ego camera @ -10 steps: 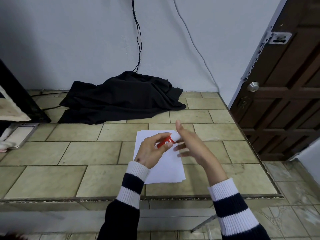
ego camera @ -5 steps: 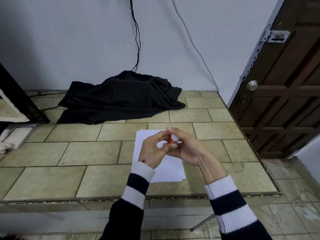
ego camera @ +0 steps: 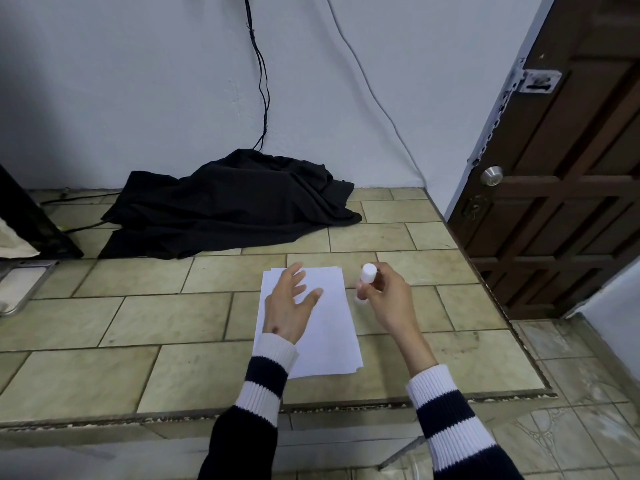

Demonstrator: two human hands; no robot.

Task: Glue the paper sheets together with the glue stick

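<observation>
A stack of paper sheets (ego camera: 325, 327) is laid on the tiled counter (ego camera: 138, 313), near its front edge and right of centre. The left hand (ego camera: 289, 306) is spread over the stack's left part, while the right hand (ego camera: 388, 299) is held just right of the sheets, closed on what seems to be the glue stick (ego camera: 366, 276). A heap of cloth (ego camera: 228, 202) is piled behind the sheets against the wall (ego camera: 138, 81), and a door (ego camera: 571, 168) is set to the right of the counter.
</observation>
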